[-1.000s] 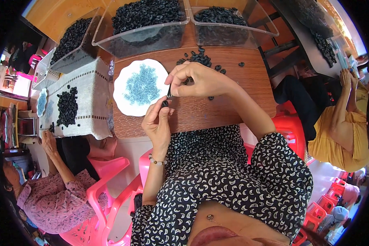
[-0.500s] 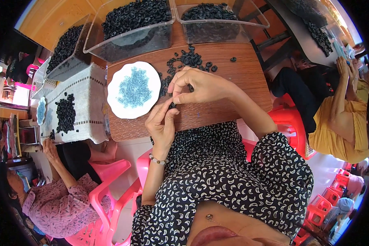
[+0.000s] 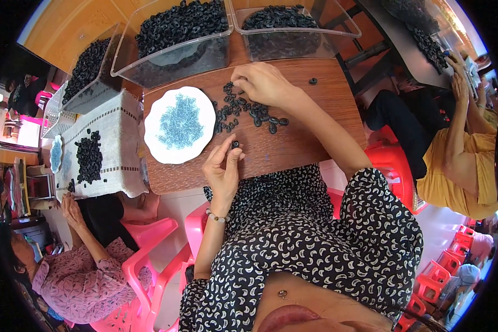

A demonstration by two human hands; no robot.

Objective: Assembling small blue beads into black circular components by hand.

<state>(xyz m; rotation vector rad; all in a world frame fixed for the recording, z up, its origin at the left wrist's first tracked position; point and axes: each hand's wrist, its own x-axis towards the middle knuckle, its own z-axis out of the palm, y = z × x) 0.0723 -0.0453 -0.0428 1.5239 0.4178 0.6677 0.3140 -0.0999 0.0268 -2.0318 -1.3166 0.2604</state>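
A small black ring-shaped part [image 3: 235, 144] is pinched upright between the thumb and fingers of my left hand [image 3: 221, 169], just above the near edge of the brown wooden table [image 3: 315, 122]. Farther off, my right hand [image 3: 263, 83] reaches over a loose pile of similar black parts [image 3: 240, 106], its fingers bent together at the pile's far side. Whatever sits in those fingertips is hidden. A white scalloped plate [image 3: 152, 130] with a blue pattern in its middle lies left of the pile.
Clear plastic bins [image 3: 171, 58] full of black parts line the far edge. One stray part [image 3: 313, 81] lies at right. A co-worker on the left sits by a cloth-covered table [image 3: 122, 138] with its own pile; another, in a yellow top [image 3: 459, 171], sits right beside a red chair [image 3: 390, 160].
My right hand has moved from beside my left fingers to the far side of the pile, and several parts have shifted. My left hand still holds its black part.
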